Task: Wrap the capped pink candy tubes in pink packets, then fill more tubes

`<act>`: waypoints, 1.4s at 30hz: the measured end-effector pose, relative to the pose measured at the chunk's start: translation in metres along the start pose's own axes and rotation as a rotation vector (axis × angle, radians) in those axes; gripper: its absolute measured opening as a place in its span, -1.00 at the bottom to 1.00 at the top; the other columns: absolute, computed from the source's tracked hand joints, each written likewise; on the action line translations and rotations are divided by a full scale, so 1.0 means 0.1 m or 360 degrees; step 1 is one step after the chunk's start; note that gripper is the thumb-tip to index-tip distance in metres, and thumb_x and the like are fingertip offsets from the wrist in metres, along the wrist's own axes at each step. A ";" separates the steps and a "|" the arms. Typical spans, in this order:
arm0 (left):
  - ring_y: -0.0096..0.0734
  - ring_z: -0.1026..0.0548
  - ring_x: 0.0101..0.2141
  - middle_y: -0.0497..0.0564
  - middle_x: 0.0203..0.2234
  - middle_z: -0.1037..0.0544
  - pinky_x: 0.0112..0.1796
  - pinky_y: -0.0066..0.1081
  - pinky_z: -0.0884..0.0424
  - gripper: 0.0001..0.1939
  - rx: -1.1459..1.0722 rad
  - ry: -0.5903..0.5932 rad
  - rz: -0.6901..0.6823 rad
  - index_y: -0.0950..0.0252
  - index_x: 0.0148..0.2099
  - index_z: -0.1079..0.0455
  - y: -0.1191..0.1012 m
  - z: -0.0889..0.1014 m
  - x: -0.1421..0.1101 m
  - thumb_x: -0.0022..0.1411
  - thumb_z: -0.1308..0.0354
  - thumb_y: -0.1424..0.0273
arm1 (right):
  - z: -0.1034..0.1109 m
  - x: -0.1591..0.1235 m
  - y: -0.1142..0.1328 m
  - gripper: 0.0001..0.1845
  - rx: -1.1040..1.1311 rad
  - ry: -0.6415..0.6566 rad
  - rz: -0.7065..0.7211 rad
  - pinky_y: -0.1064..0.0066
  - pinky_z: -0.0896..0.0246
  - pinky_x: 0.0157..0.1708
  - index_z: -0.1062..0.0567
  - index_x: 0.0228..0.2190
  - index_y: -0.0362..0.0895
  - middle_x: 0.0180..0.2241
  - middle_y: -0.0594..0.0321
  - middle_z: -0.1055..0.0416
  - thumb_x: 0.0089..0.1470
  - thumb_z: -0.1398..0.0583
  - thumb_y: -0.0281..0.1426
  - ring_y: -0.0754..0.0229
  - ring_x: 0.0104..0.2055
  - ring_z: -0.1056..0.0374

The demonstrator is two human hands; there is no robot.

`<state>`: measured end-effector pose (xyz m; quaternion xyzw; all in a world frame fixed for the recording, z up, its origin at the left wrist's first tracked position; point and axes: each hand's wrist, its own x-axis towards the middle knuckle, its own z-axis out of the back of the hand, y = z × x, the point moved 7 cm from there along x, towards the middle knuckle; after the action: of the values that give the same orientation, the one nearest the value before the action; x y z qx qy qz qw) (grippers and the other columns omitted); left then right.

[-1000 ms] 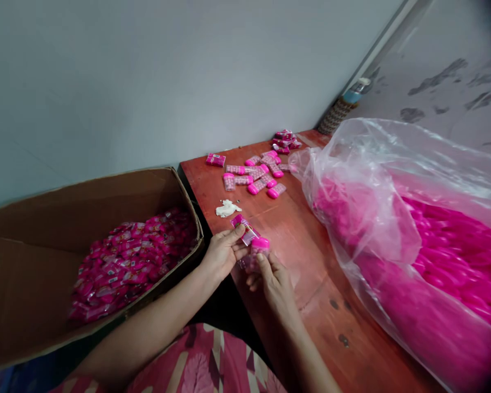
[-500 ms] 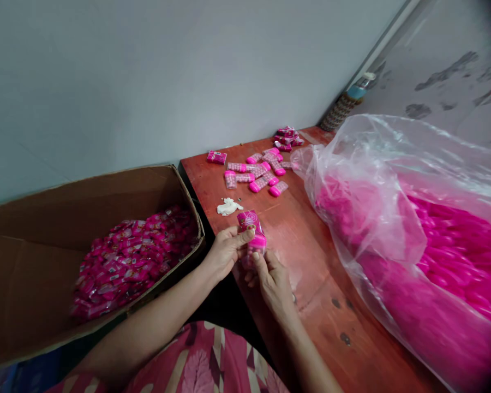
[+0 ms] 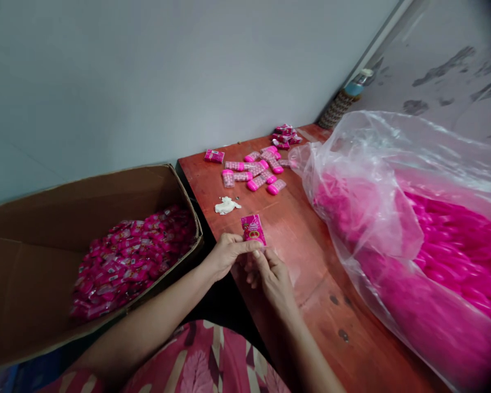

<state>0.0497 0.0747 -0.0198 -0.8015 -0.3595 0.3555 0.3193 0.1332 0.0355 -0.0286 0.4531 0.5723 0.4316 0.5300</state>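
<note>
A pink printed packet [image 3: 252, 228] stands up from my fingertips above the red table edge. My left hand [image 3: 228, 255] is closed on its lower left side, thumb lying across the bottom. My right hand [image 3: 275, 275] pinches the packet's lower end, with thumb and fingers meeting my left thumb there. The clear container seen earlier no longer shows; whether it is inside the packet I cannot tell. Beyond my hands, several clear containers with pink caps [image 3: 257, 181], filled with small beads, lie on the table.
On the left, a cardboard box [image 3: 184, 202] holds a heap of pink packets [image 3: 126, 267]. A large clear plastic bag [image 3: 352, 131] of pink pieces covers the table's right side. A white scrap [image 3: 227, 205], a bottle [image 3: 343, 101] and more packets [image 3: 285, 136] are on the red table [image 3: 311, 245].
The pink-capped container that showed below the printed packet is out of sight. My left thumb has slid down to the packet's lower end, and the packet's printed face now shows fully.
</note>
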 end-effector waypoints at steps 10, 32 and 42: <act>-0.53 -0.35 -0.64 0.02 -0.66 -0.42 -0.59 -0.47 -0.29 -0.74 -0.0346 -0.0146 -0.0027 0.50 -0.52 -0.41 0.07 0.03 -0.09 -0.12 -0.31 0.35 | 0.03 -0.08 0.01 -0.76 0.0454 -0.0026 0.0056 0.45 -0.32 -0.49 -0.30 -0.25 -0.08 -0.45 0.32 -0.42 0.00 -0.20 -0.34 0.29 -0.48 -0.37; -0.17 -0.09 0.15 0.02 0.02 -0.35 0.13 -0.07 0.28 -0.72 0.1504 -0.0361 -0.0903 0.11 -0.16 -0.45 -0.08 0.14 -0.02 0.01 -0.21 0.42 | 0.48 -0.01 0.09 -0.75 0.0043 -0.0320 -0.0033 0.52 -0.17 -0.62 -0.36 -0.49 -0.14 -0.54 0.27 -0.41 -0.03 -0.19 -0.20 0.32 -0.60 -0.28; -0.23 -0.13 0.13 -0.03 -0.05 -0.44 0.14 -0.08 0.26 -0.79 0.1328 -0.0416 -0.1001 0.06 -0.25 -0.48 -0.08 0.15 -0.10 0.06 -0.15 0.44 | 0.42 0.10 0.07 -0.70 -0.0157 -0.0413 0.0207 0.38 -0.24 -0.35 -0.37 -0.31 -0.12 -0.37 0.24 -0.41 -0.12 -0.26 -0.27 0.20 -0.35 -0.33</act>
<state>0.0306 0.0748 -0.0185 -0.4093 -0.4470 0.4521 0.6544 0.1753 0.0469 -0.0265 0.5144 0.4466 0.4305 0.5921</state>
